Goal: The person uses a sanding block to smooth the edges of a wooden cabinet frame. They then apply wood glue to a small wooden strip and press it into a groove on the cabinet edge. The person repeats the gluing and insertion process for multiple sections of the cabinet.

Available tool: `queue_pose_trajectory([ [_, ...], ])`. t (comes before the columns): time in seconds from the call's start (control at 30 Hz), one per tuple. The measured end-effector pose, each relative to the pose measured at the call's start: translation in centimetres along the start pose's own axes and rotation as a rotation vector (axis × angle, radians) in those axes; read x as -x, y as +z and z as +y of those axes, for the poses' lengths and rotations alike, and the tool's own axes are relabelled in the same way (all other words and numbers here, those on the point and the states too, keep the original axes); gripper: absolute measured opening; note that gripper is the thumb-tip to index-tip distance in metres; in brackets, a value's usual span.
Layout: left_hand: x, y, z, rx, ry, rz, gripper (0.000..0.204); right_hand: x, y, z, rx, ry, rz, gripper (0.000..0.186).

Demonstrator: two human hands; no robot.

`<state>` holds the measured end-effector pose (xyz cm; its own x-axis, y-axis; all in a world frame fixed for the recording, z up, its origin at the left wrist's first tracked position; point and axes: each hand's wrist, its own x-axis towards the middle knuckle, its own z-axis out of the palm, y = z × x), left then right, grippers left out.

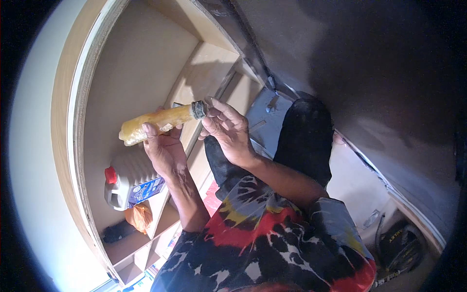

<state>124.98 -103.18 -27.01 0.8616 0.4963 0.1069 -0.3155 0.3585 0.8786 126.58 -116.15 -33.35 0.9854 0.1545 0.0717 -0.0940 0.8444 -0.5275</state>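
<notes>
My left hand (158,146) is wrapped round a long, worn yellow cylinder (163,119), lifted in front of the wooden shelving unit at a slight tilt. The cylinder's right end has a dark, ridged band (198,109). My right hand (226,131) is at that end, thumb and fingers curled against it. Below the left end of the cylinder, a white plastic jerrycan (127,197) with a red cap lies on the shelf, beside a crumpled orange bag (137,216) and a dark object (116,231) that I cannot make out.
The wooden shelving (73,160) spans the left. A dark wall (369,73) is at the right. My dark-trousered legs are below, over a pale floor (360,190) with small scattered items. A black and yellow tool (399,246) with a hose sits at the lower right.
</notes>
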Motion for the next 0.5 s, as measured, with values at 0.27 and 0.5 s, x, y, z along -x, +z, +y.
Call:
queue_pose_trajectory([
  [0.27, 0.2, 0.3, 0.3, -0.043, 0.083, 0.036, 0.037, -0.1, 0.0, 0.5, 0.001, -0.059, -0.031, 0.044],
  [0.5, 0.4, 1.1, 0.0, -0.038, 0.086, 0.045, 0.038, -0.3, 0.1, 0.3, -0.015, -0.053, -0.024, 0.045],
])
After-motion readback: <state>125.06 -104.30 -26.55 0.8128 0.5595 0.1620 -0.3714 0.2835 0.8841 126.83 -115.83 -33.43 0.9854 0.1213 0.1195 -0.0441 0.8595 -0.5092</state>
